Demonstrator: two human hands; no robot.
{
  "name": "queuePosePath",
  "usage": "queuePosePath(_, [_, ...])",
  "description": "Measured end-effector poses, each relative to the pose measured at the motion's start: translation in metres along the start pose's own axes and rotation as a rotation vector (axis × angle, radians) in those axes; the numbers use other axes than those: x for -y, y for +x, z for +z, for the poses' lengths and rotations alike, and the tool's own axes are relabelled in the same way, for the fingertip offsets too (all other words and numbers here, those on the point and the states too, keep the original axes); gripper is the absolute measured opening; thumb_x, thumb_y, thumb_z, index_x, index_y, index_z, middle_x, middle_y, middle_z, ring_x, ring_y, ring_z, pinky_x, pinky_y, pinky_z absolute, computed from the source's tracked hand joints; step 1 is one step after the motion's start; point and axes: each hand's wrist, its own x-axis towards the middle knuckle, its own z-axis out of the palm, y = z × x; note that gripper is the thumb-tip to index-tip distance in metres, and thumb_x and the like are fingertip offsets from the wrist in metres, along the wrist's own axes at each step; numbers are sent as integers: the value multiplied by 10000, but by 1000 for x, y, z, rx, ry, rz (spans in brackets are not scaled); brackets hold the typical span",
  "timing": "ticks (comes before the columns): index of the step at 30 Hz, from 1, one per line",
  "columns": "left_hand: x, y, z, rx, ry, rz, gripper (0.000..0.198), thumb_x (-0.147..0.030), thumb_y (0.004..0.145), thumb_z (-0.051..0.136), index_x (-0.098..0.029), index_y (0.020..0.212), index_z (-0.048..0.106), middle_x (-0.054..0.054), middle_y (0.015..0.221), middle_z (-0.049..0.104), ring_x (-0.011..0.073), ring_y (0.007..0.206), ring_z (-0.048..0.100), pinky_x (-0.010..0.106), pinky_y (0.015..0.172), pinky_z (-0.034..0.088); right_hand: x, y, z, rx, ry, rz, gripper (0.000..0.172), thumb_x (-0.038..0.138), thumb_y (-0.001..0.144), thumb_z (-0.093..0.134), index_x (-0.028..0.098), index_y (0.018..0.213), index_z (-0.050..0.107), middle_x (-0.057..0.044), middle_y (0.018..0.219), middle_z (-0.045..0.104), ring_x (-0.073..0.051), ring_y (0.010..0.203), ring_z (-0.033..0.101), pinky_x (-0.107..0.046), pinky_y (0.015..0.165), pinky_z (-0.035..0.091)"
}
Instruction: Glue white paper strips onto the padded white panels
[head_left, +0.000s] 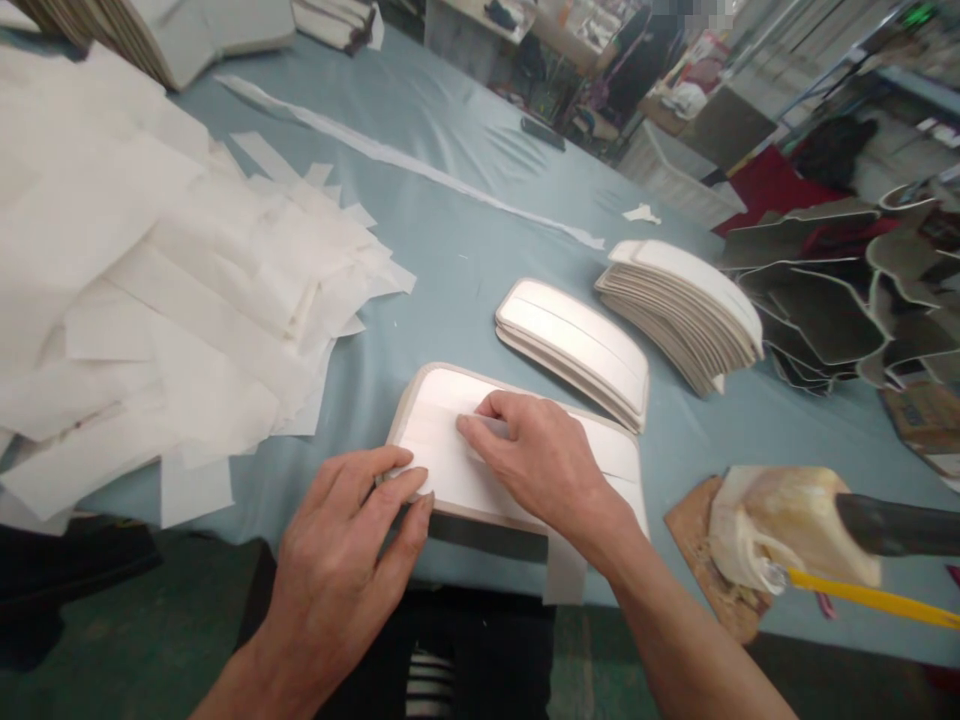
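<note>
A white curved panel with beige edges [439,400] lies near the table's front edge. My left hand [349,535] rests its spread fingertips on the panel's left front corner. Over the panel's middle, my right hand [536,455] is closed, pinching a thin whitish strip [491,425] between thumb and fingers. Another pale strip [566,570] hangs below the panel over the table edge. Just behind the panel sits a small stack of curved white pieces [574,345], with a taller stack [682,310] to its right.
Loose white sheets [172,300] are heaped at the left of the blue-green table [450,290]. A glue-stained container [795,520] with a black-handled tool and a yellow stick stands at the right front. Dark curved pieces [817,300] are piled at the right.
</note>
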Motion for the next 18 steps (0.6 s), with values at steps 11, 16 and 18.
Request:
queuePosePath(11, [13,17,-12,-39,18,-63,196,-132,985,658,-226,1153,691,46,1153,738,202,1051,710,371,996,567,-2,1,0,-11,7,-15,266,365,1026,590,221,937,795,-66,959,813,-225,896,665,-327,684,271])
queuePosePath(16, [30,47,-11,67,-22,-121,168,-264,1034,596,-252,1153,714,34,1171,753,218,1115,714,376,1016,573,-4,2,1,8,20,-24,279,393,1038,592,223,947,794,-69,945,805,-226,870,657,-327,673,279])
queuePosePath(18, [35,56,-7,124,-23,-81,204,-315,1051,558,-249,1143,727,39,1137,751,225,1081,711,380,974,573,-5,2,1,-1,22,-32,282,397,1039,592,222,945,793,-72,948,806,-229,873,661,-328,676,289])
